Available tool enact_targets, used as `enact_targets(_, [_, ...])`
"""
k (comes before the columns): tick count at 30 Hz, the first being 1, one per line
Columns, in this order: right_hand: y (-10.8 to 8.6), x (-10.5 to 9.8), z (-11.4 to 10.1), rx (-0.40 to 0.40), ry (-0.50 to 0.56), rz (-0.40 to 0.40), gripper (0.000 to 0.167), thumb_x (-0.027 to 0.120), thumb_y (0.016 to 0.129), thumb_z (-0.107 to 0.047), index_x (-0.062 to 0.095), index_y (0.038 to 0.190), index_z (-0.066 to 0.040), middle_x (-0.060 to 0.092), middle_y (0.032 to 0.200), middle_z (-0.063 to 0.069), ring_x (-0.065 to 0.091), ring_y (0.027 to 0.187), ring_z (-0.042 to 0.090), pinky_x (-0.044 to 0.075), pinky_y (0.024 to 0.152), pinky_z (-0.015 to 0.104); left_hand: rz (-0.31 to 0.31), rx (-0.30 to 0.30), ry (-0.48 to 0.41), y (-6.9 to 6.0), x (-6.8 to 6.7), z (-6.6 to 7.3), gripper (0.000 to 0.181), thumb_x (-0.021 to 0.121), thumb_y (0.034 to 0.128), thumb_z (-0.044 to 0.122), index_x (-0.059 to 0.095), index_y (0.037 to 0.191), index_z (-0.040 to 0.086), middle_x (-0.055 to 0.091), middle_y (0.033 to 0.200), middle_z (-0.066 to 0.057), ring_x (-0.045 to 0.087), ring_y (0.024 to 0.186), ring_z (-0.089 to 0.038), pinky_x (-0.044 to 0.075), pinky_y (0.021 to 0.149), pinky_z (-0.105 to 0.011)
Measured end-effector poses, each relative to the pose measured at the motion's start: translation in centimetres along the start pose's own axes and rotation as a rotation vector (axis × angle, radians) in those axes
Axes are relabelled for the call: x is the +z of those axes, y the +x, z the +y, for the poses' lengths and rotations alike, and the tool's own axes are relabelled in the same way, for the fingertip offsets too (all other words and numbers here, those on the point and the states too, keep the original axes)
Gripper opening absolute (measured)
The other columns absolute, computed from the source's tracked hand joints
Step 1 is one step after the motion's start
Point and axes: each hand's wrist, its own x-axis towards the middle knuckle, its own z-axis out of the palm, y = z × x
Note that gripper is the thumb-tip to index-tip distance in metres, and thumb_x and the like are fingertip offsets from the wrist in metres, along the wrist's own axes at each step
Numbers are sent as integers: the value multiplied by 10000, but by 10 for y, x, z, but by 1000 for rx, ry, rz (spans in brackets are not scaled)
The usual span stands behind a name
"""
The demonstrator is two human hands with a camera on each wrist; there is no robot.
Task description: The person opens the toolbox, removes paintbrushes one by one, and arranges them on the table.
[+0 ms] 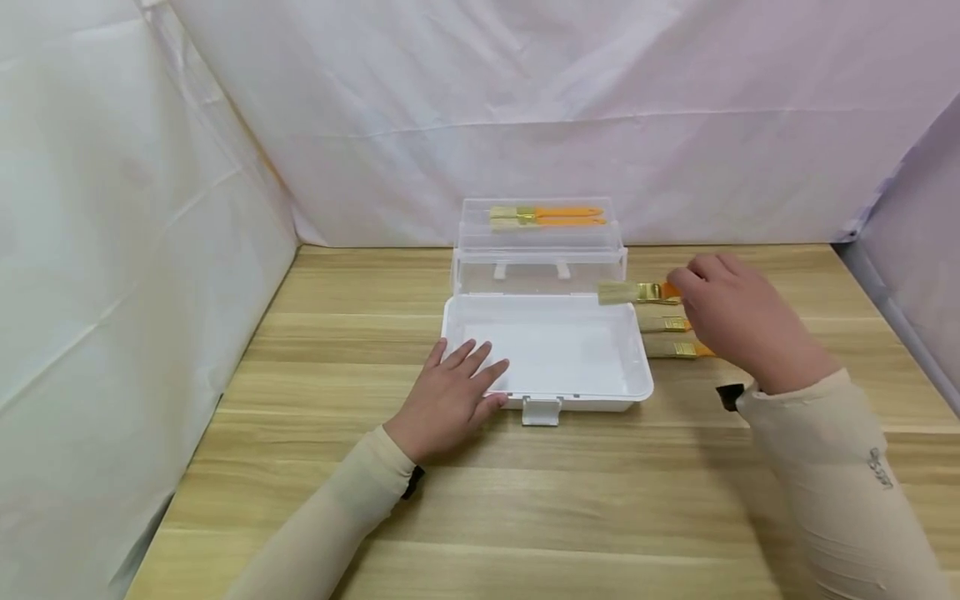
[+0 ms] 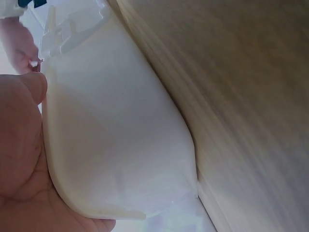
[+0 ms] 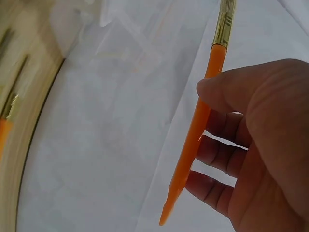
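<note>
My right hand (image 1: 738, 312) pinches a paintbrush (image 1: 630, 292) by its orange handle, with the pale bristles pointing left over the back right corner of a white plastic box (image 1: 647, 379). In the right wrist view, thumb and fingertips hold the orange handle (image 3: 193, 130) just below the gold ferrule. My left hand (image 1: 448, 402) lies with spread fingers on the front left corner of the box. The left wrist view shows its palm (image 2: 24, 154) against the box's rim and outer wall (image 2: 116, 125). The box's clear lid (image 1: 480, 275) stands raised at the back.
Two orange-handled paintbrushes (image 1: 547, 217) lie side by side at the raised lid. Right of the box, more brushes (image 1: 678, 324) lie on the wooden table (image 1: 345, 333), partly hidden by my right hand. A latch (image 1: 542, 411) hangs at the box's front. White cloth (image 1: 525, 108) walls surround the table.
</note>
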Motion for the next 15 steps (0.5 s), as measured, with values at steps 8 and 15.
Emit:
enact_targets(8, [-45,8,15,96,46,-13,277,709,790,88,639,1038,-15,576,935,166,527,873,402,459,667,534,20,14,5,0,-1,0,506,435,1047,475,533,1452,188,460,1504,-121,389,1407,-321,172,1154,-583])
enact_targets(15, [-81,24,30,171,53,-77,265,706,806,52,632,1049,-24,589,953,176,532,847,402,470,649,548,30,24,12,0,1,0,504,435,1047,475,537,1448,188,466,1500,-121,400,1400,-322,177,1153,-584])
